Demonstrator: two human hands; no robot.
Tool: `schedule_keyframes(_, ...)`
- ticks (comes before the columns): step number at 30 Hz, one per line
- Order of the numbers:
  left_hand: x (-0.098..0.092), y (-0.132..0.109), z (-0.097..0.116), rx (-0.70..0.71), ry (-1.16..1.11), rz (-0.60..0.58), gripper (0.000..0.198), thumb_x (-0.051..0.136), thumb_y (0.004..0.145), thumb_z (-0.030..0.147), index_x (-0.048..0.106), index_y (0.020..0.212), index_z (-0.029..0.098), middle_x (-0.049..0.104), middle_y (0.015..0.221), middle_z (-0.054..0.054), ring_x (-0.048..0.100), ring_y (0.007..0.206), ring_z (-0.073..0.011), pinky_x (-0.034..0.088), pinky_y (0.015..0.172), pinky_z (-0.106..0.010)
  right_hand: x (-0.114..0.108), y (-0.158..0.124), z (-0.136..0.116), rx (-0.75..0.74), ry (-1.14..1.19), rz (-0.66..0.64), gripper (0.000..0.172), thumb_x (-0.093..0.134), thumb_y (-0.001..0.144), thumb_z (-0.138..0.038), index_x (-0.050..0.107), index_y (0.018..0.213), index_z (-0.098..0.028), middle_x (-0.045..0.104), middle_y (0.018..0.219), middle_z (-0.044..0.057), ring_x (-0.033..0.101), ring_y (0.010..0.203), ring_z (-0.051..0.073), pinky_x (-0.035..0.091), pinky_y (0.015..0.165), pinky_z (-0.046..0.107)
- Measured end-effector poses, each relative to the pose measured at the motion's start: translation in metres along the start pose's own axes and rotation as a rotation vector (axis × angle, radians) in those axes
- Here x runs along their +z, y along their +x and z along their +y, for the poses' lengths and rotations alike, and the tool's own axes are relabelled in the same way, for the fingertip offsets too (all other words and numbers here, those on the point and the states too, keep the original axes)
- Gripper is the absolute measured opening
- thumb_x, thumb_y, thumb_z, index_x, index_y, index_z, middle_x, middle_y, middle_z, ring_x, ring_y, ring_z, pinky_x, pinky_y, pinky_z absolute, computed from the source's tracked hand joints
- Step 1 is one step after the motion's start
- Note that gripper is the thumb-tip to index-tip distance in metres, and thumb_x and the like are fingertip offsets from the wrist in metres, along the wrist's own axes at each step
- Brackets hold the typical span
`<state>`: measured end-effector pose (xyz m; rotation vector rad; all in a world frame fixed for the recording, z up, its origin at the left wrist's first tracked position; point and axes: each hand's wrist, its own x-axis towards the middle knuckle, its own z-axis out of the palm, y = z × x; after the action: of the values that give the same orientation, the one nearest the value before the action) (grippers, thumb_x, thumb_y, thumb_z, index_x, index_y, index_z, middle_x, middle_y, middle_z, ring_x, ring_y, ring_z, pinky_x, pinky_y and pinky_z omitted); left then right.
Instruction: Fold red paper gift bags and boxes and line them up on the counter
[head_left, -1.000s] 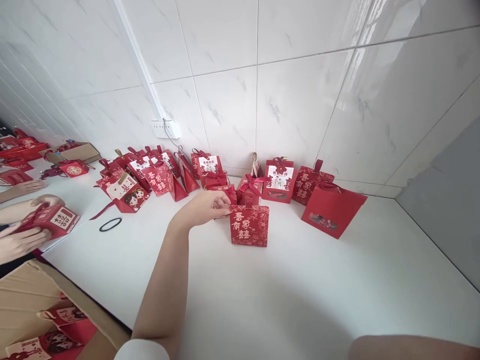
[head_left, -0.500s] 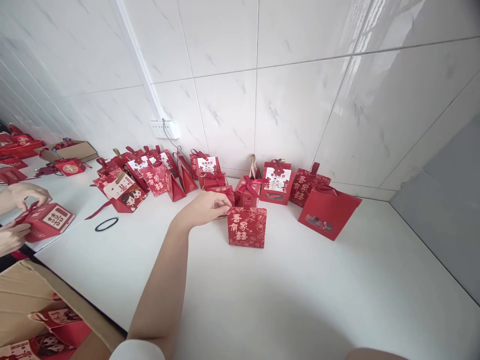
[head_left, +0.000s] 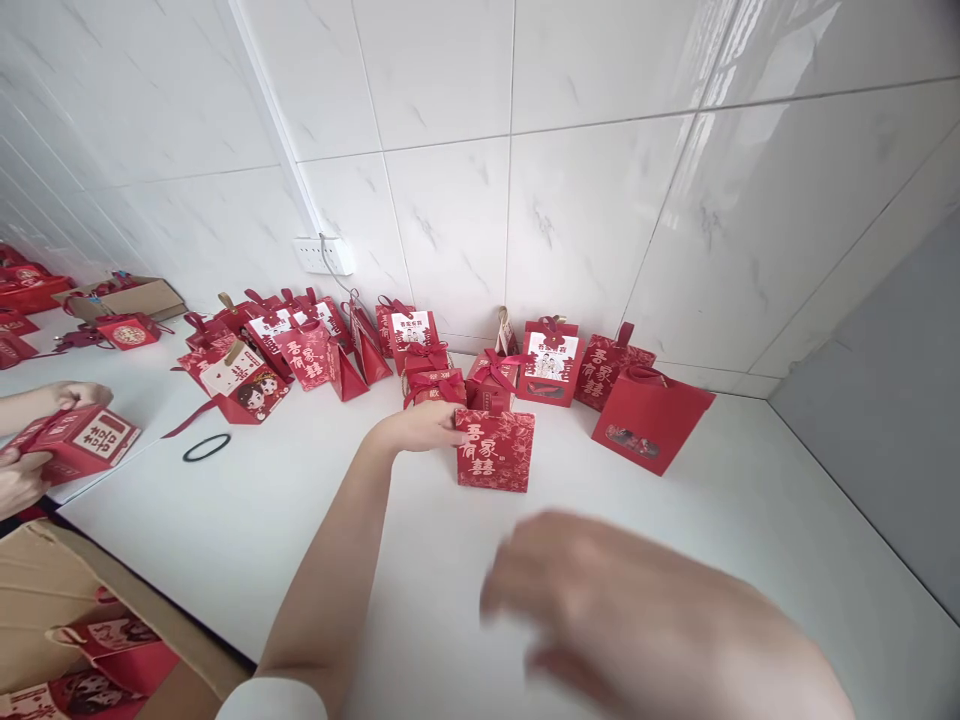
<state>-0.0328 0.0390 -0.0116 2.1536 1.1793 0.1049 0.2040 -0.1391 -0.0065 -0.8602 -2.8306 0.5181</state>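
Note:
A red gift box (head_left: 496,452) with pale Chinese characters stands upright on the white table, in front of the other boxes. My left hand (head_left: 424,428) grips it by its left edge, the thumb at the front side and the other fingers mostly hidden behind. My right hand (head_left: 592,600) is in the air nearer to me, below and right of that box. It is smeared by motion, but a gap shows between thumb and bent fingers, with nothing in it. A red box with a ribbon bow (head_left: 435,388) sits just behind my left hand.
Several red gift boxes line the tiled wall, among them a plain red bag with a window (head_left: 651,420). A black ring (head_left: 206,447) lies on the table. At left a co-worker's hands hold a red box (head_left: 94,440). An open cardboard carton (head_left: 45,570) stands front left.
My right hand has come into view from the lower right. My left hand has shifted slightly right and down, onto the front box's left edge. The box has hardly moved.

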Motion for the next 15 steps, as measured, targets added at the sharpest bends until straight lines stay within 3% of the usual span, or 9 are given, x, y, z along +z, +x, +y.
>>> schedule_keyframes(3, 0.003, 0.002, -0.002, 0.055, -0.056, -0.087, 0.036, 0.063, 0.072, 0.039, 0.06, 0.102, 0.021, 0.065, 0.098, -0.003, 0.06, 0.088, -0.0195, 0.046, 0.07, -0.026, -0.027, 0.032, 0.035, 0.419, -0.131, 0.346, 0.023, 0.057, 0.082, -0.019, 0.062, 0.103, -0.028, 0.068, 0.077, 0.007, 0.064, 0.068, 0.025, 0.044, 0.058, 0.034)
schedule_keyframes(5, 0.002, -0.002, 0.0, 0.04, -0.105, -0.096, 0.052, 0.066, 0.07, 0.04, 0.055, 0.119, 0.024, 0.064, 0.109, -0.004, 0.06, 0.097, -0.0204, 0.047, 0.076, -0.026, -0.035, 0.042, 0.058, 0.632, -0.157, 0.377, 0.027, 0.059, 0.078, -0.017, 0.059, 0.105, -0.024, 0.065, 0.067, 0.007, 0.061, 0.056, 0.024, 0.038, 0.049, 0.032)
schedule_keyframes(7, -0.001, -0.008, 0.006, 0.004, -0.162, -0.134, 0.065, 0.066, 0.072, 0.042, 0.046, 0.132, 0.028, 0.065, 0.109, -0.005, 0.061, 0.098, -0.02, 0.047, 0.078, -0.027, -0.037, 0.044, 0.076, 0.65, -0.063, 0.331, 0.031, 0.058, 0.079, -0.019, 0.057, 0.11, -0.024, 0.068, 0.074, 0.008, 0.063, 0.061, 0.024, 0.038, 0.049, 0.031)
schedule_keyframes(9, -0.004, -0.014, 0.013, 0.02, -0.223, -0.149, 0.069, 0.064, 0.076, 0.042, 0.037, 0.138, 0.031, 0.064, 0.112, -0.006, 0.061, 0.103, -0.0195, 0.047, 0.084, -0.029, -0.036, 0.042, 0.085, 0.57, 0.055, 0.317, 0.032, 0.055, 0.084, -0.024, 0.055, 0.116, -0.026, 0.069, 0.095, 0.008, 0.065, 0.08, 0.026, 0.042, 0.054, 0.031)
schedule_keyframes(11, -0.006, -0.017, 0.019, 0.079, -0.274, -0.082, 0.071, 0.063, 0.078, 0.041, 0.031, 0.142, 0.035, 0.059, 0.123, -0.007, 0.056, 0.114, -0.0196, 0.044, 0.092, -0.031, -0.037, 0.041, 0.088, 0.505, 0.131, 0.329, 0.029, 0.051, 0.087, -0.03, 0.055, 0.116, -0.028, 0.066, 0.11, 0.007, 0.063, 0.093, 0.026, 0.045, 0.061, 0.031)
schedule_keyframes(15, -0.005, -0.013, 0.021, 0.139, -0.331, 0.072, 0.073, 0.061, 0.08, 0.042, 0.026, 0.144, 0.035, 0.045, 0.141, -0.01, 0.047, 0.126, -0.0216, 0.042, 0.098, -0.036, -0.04, 0.046, 0.088, 0.563, 0.101, 0.444, 0.018, 0.048, 0.089, -0.034, 0.057, 0.1, -0.025, 0.063, 0.106, 0.008, 0.062, 0.087, 0.024, 0.046, 0.062, 0.031)
